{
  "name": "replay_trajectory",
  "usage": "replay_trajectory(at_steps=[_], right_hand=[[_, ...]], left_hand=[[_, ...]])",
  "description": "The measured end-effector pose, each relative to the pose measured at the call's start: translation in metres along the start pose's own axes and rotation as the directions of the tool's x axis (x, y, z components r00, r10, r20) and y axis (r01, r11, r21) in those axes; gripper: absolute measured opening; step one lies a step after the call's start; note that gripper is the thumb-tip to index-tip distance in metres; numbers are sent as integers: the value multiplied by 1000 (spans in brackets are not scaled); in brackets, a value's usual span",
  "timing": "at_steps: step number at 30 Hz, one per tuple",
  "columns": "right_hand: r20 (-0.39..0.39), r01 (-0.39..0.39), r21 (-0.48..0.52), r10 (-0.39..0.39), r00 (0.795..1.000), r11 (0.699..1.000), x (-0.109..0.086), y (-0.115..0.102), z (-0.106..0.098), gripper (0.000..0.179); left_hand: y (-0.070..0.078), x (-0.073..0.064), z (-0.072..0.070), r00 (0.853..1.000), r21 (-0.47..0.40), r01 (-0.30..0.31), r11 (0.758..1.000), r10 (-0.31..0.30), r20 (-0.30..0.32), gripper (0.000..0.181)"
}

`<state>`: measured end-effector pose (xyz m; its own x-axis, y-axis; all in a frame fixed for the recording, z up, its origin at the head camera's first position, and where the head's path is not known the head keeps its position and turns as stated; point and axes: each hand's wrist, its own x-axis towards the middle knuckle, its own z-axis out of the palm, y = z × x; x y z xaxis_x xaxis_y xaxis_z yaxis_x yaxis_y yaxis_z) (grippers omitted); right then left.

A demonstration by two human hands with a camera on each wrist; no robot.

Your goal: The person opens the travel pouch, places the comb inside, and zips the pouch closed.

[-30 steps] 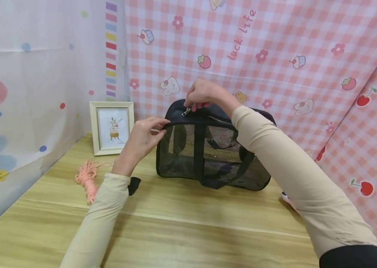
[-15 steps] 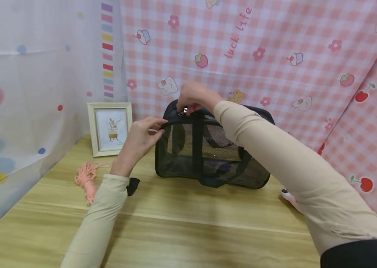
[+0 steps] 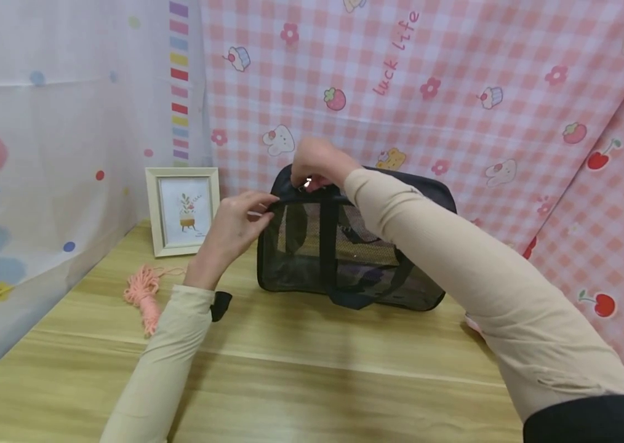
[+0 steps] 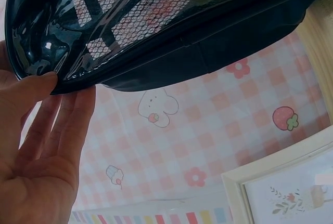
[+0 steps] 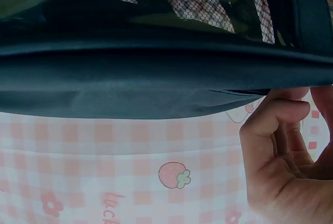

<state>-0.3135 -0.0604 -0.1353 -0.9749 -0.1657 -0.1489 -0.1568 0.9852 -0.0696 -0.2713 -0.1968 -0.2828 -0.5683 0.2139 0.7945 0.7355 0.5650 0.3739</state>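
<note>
A black bag with clear and mesh sides and drooping handles stands upright on the table. My left hand pinches its upper left corner between thumb and fingers; the left wrist view shows this hand with the thumb on one side of the edge and fingers on the other. Over the bag's top, toward the left end, my right hand pinches a shiny metal zipper pull. In the right wrist view the right hand has curled fingers at the bag's top edge, which hides the pull.
On the wooden table, a bundle of pink cord lies left of my left forearm. A cream picture frame stands behind it. A small pink object is mostly hidden by my right sleeve. Printed cloths hang behind and at the sides.
My right hand has slid a short way left along the bag's top with the zipper pull, and its forearm has swung left. My left hand keeps its hold on the corner.
</note>
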Motion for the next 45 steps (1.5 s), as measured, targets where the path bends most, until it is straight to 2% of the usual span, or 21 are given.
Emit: replay_trajectory(at_steps=[8,15,26,33,39,45], right_hand=[[-41,-6,67,9,999,998,-3,7,4,12],[-24,31,25,-31,999,999,-1,7,0,10],[127,7,2,-7,992,1000,-3,8,-14,12],[217,-7,60,-6,976,998,-5,13,-26,17],[290,15,119,-50,956,993,-7,17,-31,17],[347,76,186,-138,927,979,-7,26,-35,20]], left_hand=[[-2,-1,3,1000,-1,-23,1000,23,4,23],[-2,-1,0,1000,14,-24,1000,24,-4,24],[-2,-1,1,1000,13,-18,1000,18,-5,25],[-1,-1,1,1000,1,-14,1000,14,-5,25],[0,-1,2,1000,3,-8,1000,8,3,25],[0,-2,1,1000,6,-1,1000,1,1,26]])
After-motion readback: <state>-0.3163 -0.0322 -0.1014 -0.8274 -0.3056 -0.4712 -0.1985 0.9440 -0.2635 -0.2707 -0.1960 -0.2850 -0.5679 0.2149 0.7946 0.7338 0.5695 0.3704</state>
